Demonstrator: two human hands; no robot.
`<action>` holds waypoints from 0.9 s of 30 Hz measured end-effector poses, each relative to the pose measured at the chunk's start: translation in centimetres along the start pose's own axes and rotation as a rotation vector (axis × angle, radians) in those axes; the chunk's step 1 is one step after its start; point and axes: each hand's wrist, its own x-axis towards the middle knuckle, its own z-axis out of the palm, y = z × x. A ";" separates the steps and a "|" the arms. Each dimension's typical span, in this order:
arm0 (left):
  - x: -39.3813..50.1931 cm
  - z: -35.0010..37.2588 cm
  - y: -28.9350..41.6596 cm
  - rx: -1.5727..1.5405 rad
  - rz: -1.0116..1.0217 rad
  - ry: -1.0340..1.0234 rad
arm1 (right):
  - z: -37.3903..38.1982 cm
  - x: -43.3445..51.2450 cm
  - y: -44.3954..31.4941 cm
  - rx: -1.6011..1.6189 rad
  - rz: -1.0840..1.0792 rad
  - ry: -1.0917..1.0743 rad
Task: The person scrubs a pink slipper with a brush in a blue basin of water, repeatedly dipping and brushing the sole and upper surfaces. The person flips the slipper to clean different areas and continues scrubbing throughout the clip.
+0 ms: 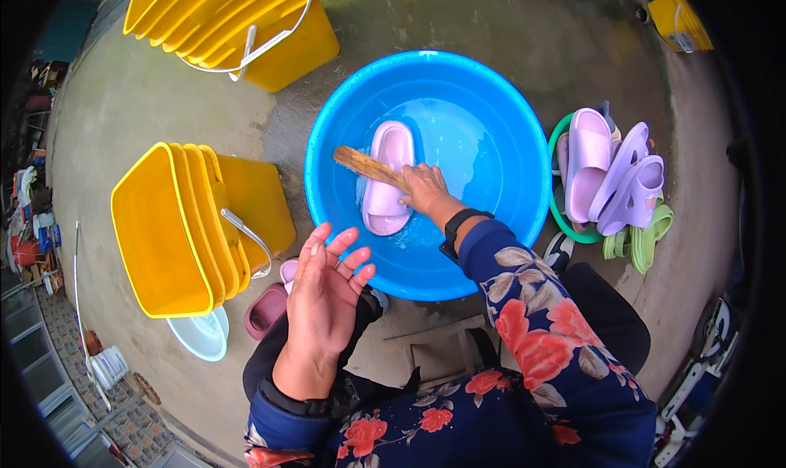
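Observation:
A large round blue plastic basin [485,210] with shallow water stands on the floor before me. In it lies a pink slide sandal [390,195], sole down. My right hand [425,188] grips a wooden-backed scrubbing brush [368,168] by its near end. The brush crosses the sandal's middle, bristles downward; whether they touch the sandal is hard to tell. My left hand [322,296] is raised in front of the basin's near left rim, palm up and fingers apart, holding nothing.
Stacked yellow buckets [184,222] stand at left, another yellow stack [245,32] behind. A pale blue bowl [202,336] and a maroon shoe [266,311] sit lower left. Right of the basin, a green-rimmed container [556,207] holds lilac sandals [586,161], with green sandals [651,237] beside it.

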 end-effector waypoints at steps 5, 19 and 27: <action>2.3 -1.5 -3.1 0.087 -0.088 0.129 | 1.0 0.3 0.4 0.112 0.075 -0.070; 15.2 -2.9 -14.7 -0.084 -0.436 0.128 | -2.1 -8.3 6.8 0.796 0.028 0.091; 17.0 -1.7 -16.9 0.095 -0.104 0.314 | -4.9 -10.1 7.2 0.273 0.397 0.289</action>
